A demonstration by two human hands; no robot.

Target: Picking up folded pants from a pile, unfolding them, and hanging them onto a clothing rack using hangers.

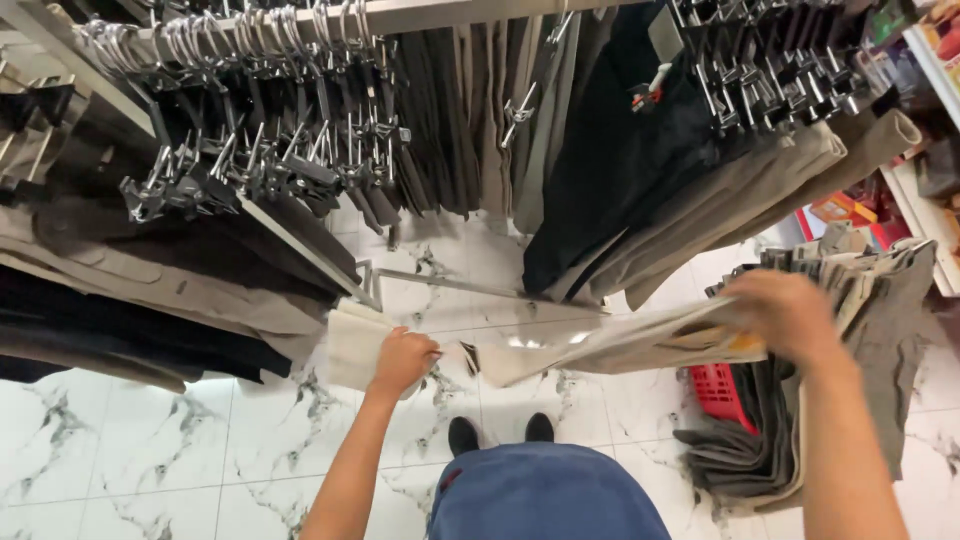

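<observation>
My left hand (pixel 402 360) grips the end of a pale beige pair of trousers (pixel 620 345) that stretches across in front of me. My right hand (pixel 785 315) holds the other end of that garment, blurred, above a stack of folded grey and beige trousers (pixel 880 330) at the right. A clothes rack (pixel 300 120) with many metal clip hangers and dark and tan trousers hangs straight ahead, above both hands.
A red plastic basket (pixel 718 390) sits on the white marble floor (pixel 150 440) beside the stack. A shelf (pixel 925 180) with coloured goods stands at the far right. My dark shoes (pixel 500 432) and blue clothing show below.
</observation>
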